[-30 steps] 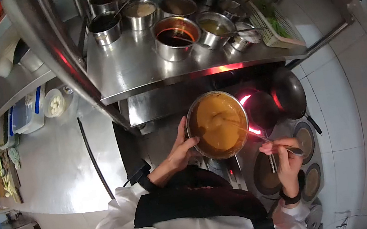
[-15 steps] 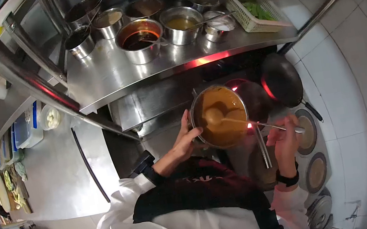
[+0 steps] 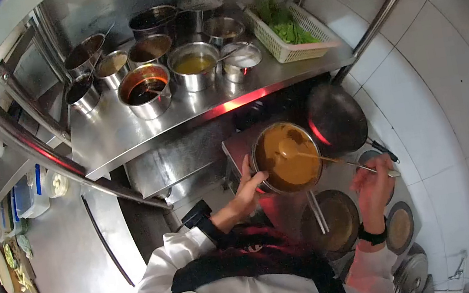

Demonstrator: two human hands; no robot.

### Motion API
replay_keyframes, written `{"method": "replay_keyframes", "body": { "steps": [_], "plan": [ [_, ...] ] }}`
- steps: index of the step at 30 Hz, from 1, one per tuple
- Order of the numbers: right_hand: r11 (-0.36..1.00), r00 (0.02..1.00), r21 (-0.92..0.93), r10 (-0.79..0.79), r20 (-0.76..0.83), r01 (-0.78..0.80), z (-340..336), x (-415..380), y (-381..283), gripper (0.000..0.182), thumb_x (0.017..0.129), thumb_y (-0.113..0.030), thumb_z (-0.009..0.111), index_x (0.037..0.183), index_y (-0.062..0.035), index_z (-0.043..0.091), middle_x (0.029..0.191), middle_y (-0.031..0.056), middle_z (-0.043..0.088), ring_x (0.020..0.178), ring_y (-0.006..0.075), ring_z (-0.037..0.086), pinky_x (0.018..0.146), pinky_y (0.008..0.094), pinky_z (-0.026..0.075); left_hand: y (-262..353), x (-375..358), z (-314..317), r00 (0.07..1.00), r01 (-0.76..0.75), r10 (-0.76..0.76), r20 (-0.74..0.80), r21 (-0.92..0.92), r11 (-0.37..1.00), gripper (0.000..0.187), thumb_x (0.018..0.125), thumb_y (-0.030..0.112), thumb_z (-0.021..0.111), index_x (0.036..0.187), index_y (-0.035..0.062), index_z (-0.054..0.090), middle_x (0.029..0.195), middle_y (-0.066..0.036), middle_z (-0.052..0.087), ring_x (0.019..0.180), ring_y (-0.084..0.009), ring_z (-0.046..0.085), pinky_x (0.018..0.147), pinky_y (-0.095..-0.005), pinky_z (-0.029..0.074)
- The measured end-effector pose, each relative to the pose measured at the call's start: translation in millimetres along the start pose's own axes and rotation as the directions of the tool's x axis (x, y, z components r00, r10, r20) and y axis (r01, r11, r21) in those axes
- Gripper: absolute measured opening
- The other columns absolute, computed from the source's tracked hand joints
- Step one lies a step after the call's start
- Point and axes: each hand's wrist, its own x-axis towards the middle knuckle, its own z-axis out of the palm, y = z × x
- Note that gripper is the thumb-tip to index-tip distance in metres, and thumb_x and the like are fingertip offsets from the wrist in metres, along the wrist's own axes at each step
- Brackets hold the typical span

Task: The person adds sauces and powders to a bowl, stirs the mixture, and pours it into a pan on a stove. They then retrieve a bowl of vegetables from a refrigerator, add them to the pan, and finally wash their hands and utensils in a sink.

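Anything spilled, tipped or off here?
Nothing stands out. The left hand holds the sauce pot, the right hand the ladle dipped in it. The shelf pots look upright, with no visible spill on the shelf; under the held pot is hidden.

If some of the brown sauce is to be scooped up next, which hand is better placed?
Right, I'd judge: the right hand holds the ladle by its handle, its bowl inside the pot. The left hand grips the pot's side, so it seems better suited to steadying.

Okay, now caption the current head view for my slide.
Left hand steadies a pot of orange-brown sauce while the right hand works a ladle in it.
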Motion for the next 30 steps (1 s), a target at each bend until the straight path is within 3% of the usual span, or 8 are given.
{"method": "replay_keyframes", "body": {
  "steps": [6, 13, 18, 20, 23, 25, 29, 30],
  "plan": [
    [0.999, 0.999, 0.012, -0.040, -0.027, 0.040, -10, 18, -29, 0.026, 0.085, -0.031, 0.048, 0.072, -0.0087, 0.044, 0.050, 0.0048, 0.047, 0.040, 0.0135, 0.048, 0.031, 0.0249, 0.035, -28, 30, 3, 0.979, -0.115, 0.128, 0.157, -0.091, 0.989, 0.084, 0.080, 0.022, 0.052, 0.136, 0.0218, -0.010, 0.140, -0.007, 0.006, 0.127, -0.0303, 0.015, 0.081, -0.0544, 0.042],
    [0.983, 0.980, -0.024, -0.183, -0.081, 0.181, -29, 40, -39, 0.031, 0.087, -0.037, 0.043, 0.075, -0.0087, 0.041, 0.047, 0.0043, 0.041, 0.036, 0.0147, 0.040, 0.034, 0.0259, 0.032, -21, 15, -2, 0.999, 0.013, -0.006, 0.043, -0.149, 0.989, 0.075, 0.077, 0.024, 0.053, 0.135, 0.0265, 0.005, 0.136, -0.007, 0.016, 0.125, -0.0308, 0.019, 0.083, -0.0571, 0.040],
    [0.991, 0.992, -0.053, -0.126, -0.011, 0.125, -52, 46, 13, 0.027, 0.087, -0.021, 0.045, 0.066, -0.0043, 0.047, 0.071, 0.0048, 0.050, 0.054, 0.0144, 0.052, 0.045, 0.0285, 0.042, -5, -8, -16, 0.998, -0.053, 0.055, 0.017, -0.128, 0.990, 0.073, 0.077, 0.025, 0.053, 0.134, 0.0252, 0.007, 0.135, -0.008, 0.018, 0.124, -0.0327, 0.021, 0.083, -0.0589, 0.041],
    [0.912, 0.891, -0.206, -0.263, 0.370, 0.355, -65, 46, 59, 0.030, 0.088, -0.020, 0.044, 0.069, 0.0011, 0.053, 0.079, 0.0078, 0.053, 0.059, 0.0192, 0.056, 0.050, 0.0309, 0.045, -5, -17, -30, 0.995, -0.072, 0.084, 0.058, -0.175, 0.982, 0.070, 0.078, 0.026, 0.051, 0.134, 0.0224, 0.009, 0.136, -0.009, 0.017, 0.124, -0.0341, 0.021, 0.082, -0.0591, 0.041],
    [0.981, 0.922, -0.177, -0.003, 0.388, 0.077, -65, 36, 114, 0.025, 0.087, -0.018, 0.046, 0.078, 0.0033, 0.057, 0.084, 0.0107, 0.056, 0.063, 0.0244, 0.057, 0.057, 0.0335, 0.047, -15, -31, -60, 0.998, -0.047, 0.039, -0.040, -0.236, 0.971, 0.068, 0.079, 0.025, 0.049, 0.134, 0.0224, 0.008, 0.136, -0.010, 0.016, 0.124, -0.0355, 0.022, 0.082, -0.0595, 0.041],
    [0.408, 0.559, -0.466, -0.143, 0.817, 0.785, -70, 41, 139, 0.014, 0.081, -0.015, 0.053, 0.085, -0.0011, 0.055, 0.085, 0.0113, 0.058, 0.081, 0.0246, 0.056, 0.069, 0.0347, 0.046, 1, -52, -51, 0.995, -0.089, 0.078, -0.069, -0.163, 0.983, 0.061, 0.080, 0.028, 0.047, 0.132, 0.0080, 0.021, 0.131, -0.014, 0.031, 0.117, -0.0315, 0.037, 0.086, -0.0537, 0.042],
    [0.595, 0.675, -0.570, 0.061, 0.735, 0.567, -66, 31, 151, 0.015, 0.078, -0.011, 0.052, 0.090, -0.0021, 0.056, 0.094, 0.0126, 0.057, 0.092, 0.0305, 0.053, 0.077, 0.0369, 0.043, 29, -96, -31, 0.965, -0.165, 0.123, -0.233, -0.169, 0.972, 0.063, 0.079, 0.029, 0.048, 0.129, -0.0010, 0.025, 0.129, -0.018, 0.035, 0.115, -0.0303, 0.041, 0.094, -0.0462, 0.037],
    [0.629, 0.711, -0.669, 0.252, 0.657, 0.396, -60, 28, 140, 0.016, 0.078, -0.011, 0.051, 0.090, -0.0028, 0.056, 0.095, 0.0132, 0.057, 0.093, 0.0326, 0.052, 0.079, 0.0381, 0.042, 31, -107, -34, 0.951, -0.178, 0.125, -0.283, -0.170, 0.969, 0.064, 0.078, 0.029, 0.049, 0.129, -0.0003, 0.025, 0.130, -0.018, 0.035, 0.116, -0.0301, 0.040, 0.095, -0.0460, 0.036]
  ]
}}
